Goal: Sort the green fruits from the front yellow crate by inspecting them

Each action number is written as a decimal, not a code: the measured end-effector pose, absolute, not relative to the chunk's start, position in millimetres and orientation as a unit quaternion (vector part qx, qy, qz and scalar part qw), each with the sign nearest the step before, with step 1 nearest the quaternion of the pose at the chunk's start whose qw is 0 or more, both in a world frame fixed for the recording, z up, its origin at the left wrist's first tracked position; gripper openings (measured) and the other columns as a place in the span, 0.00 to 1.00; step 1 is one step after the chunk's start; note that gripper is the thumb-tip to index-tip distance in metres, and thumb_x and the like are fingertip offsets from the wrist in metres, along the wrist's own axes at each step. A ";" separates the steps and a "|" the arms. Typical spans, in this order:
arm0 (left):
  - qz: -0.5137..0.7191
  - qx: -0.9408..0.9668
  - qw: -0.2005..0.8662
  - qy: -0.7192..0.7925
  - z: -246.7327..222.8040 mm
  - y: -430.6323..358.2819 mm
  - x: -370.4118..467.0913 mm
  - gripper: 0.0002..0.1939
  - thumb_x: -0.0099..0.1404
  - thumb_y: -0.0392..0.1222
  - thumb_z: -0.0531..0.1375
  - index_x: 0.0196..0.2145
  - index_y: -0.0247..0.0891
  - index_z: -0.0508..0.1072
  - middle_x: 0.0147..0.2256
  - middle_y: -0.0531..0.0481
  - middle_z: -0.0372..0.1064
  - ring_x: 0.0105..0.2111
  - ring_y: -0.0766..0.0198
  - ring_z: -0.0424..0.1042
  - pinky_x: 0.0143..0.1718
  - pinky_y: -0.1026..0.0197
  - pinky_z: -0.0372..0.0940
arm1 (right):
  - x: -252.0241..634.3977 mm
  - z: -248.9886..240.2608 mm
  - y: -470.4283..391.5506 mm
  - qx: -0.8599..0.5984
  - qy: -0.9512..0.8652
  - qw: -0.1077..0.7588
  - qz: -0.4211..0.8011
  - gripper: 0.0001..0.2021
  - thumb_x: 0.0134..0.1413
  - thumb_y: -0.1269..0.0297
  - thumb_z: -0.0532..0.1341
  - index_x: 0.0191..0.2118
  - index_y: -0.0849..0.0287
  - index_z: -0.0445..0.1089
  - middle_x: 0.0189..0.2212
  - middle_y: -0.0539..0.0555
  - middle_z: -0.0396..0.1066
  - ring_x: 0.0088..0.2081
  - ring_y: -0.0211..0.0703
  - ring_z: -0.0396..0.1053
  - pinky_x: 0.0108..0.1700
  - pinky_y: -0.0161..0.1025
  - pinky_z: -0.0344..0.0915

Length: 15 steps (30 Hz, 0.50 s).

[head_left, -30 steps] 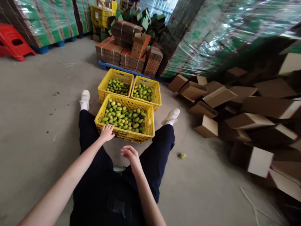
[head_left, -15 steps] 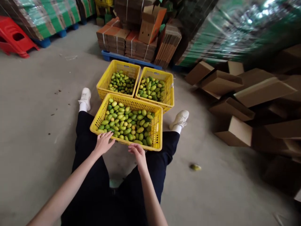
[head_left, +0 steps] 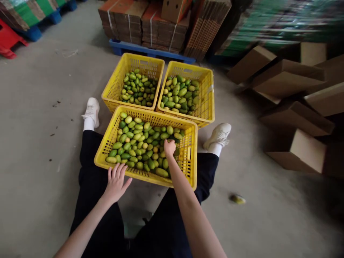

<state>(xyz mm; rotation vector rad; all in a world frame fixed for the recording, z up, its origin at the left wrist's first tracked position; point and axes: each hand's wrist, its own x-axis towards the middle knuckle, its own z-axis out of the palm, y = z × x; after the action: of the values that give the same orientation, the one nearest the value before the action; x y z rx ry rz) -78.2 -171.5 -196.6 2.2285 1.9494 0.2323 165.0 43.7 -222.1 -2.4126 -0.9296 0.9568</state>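
Observation:
A yellow plastic crate [head_left: 146, 175] stands between my legs, tilted towards me, holding many small oval green and yellow fruits [head_left: 139, 143] that look like mangoes. My left hand [head_left: 115, 182] rests with spread fingers at the crate's near rim, left of its middle. Inside the crate, towards the right, my right hand [head_left: 170, 147] reaches down among the fruits with curled fingers. Its fingertips are hidden, so what they hold, if anything, does not show. Beyond stand a left rear crate [head_left: 113, 89] and a right rear crate [head_left: 206, 95], both with similar fruits.
A single fruit [head_left: 237, 199] lies on the floor at right. Cardboard boxes [head_left: 303, 150] are heaped further right. Bundled flat cartons [head_left: 161, 32] sit on a blue pallet [head_left: 153, 53] behind the crates. A red plastic stool [head_left: 9, 41] is at far left.
My right hand has moved from the near rim into the crate, among the fruits at right. My left hand stays by the near rim. The view has come closer to the crates.

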 end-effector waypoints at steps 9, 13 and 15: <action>0.048 0.761 0.064 0.644 -196.1 -174.9 -76.9 0.32 0.70 0.57 0.48 0.60 0.30 0.66 0.59 0.31 0.63 0.62 0.43 0.56 0.63 0.35 0.41 | 159.6 -253.4 87.3 -0.886 -0.341 0.094 0.301 0.27 0.52 0.47 0.62 0.44 0.71 0.73 0.45 0.77 0.73 0.50 0.66 0.72 0.49 0.51 0.68; 0.046 0.764 0.060 0.641 -194.3 -174.1 -75.8 0.30 0.70 0.56 0.48 0.59 0.30 0.66 0.59 0.32 0.63 0.62 0.44 0.56 0.64 0.36 0.40 | 162.5 -255.1 91.9 -0.880 -0.356 0.099 0.298 0.23 0.48 0.52 0.66 0.42 0.70 0.75 0.43 0.76 0.74 0.50 0.66 0.72 0.48 0.51 0.68; 0.050 0.763 0.066 0.641 -194.0 -173.2 -74.9 0.29 0.70 0.55 0.49 0.59 0.30 0.66 0.59 0.32 0.63 0.62 0.44 0.56 0.64 0.36 0.41 | 164.3 -252.7 91.2 -0.870 -0.365 0.125 0.307 0.21 0.46 0.53 0.66 0.38 0.70 0.75 0.38 0.75 0.75 0.46 0.66 0.73 0.45 0.50 0.69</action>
<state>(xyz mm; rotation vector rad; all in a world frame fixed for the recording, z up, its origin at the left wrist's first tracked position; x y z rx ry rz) -74.9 -173.2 -194.0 2.2999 1.9344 0.1497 164.3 91.2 -252.7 -2.5348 -1.0637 0.8943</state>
